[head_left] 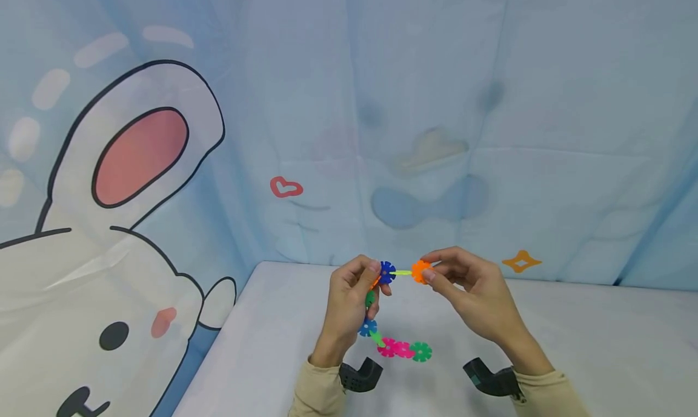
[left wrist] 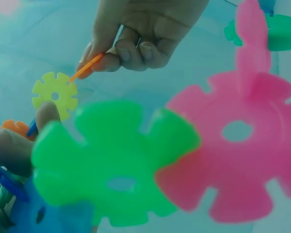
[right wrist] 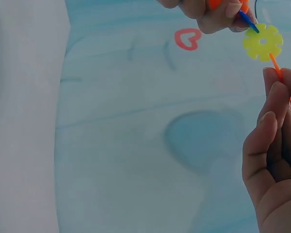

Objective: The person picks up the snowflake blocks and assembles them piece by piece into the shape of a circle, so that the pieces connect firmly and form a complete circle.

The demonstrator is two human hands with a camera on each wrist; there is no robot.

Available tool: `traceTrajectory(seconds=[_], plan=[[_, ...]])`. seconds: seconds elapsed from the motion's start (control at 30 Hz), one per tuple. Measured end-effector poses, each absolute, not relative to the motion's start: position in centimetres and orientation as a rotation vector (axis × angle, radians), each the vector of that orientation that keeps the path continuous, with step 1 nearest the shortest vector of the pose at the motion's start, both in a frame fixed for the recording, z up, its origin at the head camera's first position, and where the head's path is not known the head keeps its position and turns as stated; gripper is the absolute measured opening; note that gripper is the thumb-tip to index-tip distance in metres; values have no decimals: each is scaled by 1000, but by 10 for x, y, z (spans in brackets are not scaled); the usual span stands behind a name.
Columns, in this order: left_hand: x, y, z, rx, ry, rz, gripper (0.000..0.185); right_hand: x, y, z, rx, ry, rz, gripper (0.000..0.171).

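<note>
Above the near edge of the white table (head_left: 572, 320), the left hand (head_left: 349, 302) pinches the blue disc (head_left: 387, 273) of a snowflake-disc chain (head_left: 400, 349) (its tail dangles), while the right hand (head_left: 474, 290) pinches the orange disc (head_left: 420, 271) slotted onto a yellow disc (left wrist: 55, 94). Twisting could likely pop the joints apart.

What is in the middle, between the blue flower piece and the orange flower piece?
A yellow disc sits between the blue disc and the orange disc. The head view shows it edge-on; both wrist views show its face.
</note>
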State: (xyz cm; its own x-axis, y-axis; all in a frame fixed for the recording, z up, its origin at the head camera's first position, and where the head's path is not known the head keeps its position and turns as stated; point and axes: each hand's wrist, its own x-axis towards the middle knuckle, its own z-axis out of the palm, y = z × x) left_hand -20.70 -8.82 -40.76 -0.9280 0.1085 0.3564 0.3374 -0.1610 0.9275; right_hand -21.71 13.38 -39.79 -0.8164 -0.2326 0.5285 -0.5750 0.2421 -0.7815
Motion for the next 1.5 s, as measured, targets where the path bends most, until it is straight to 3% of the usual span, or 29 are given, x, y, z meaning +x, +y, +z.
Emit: traceTrajectory(seconds=[1.13, 1.4, 1.5], plan=[[-197, -80, -400, -744, -1945, -2035, 29, -207, 129, -390, 806, -2058, 1484, 31], [-196, -79, -400, -561, -1948, -2387, 22, -208, 127, -391, 760, -2081, 1460, 28], [-197, -79, -401, -538, -1978, -2458, 30, -210, 126, -393, 782, -2088, 1416, 27]])
